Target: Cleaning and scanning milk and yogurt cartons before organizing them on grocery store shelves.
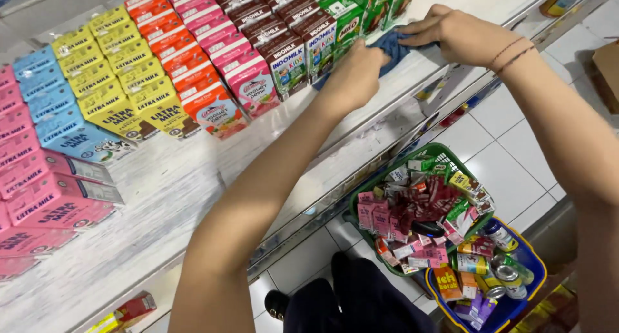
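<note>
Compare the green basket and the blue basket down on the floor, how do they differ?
The green basket is heaped with small cartons and packets; the blue basket holds mostly cans plus a few packets. The green basket lies nearer the shelf, the blue basket farther out, partly cut off by the picture edge. Both sit on the white tiled floor, touching each other.

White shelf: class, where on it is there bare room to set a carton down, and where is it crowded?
Bare: the white shelf front strip, between the rows of small drink cartons and the front edge. Crowded: the back, and around both hands on the blue cloth.
</note>
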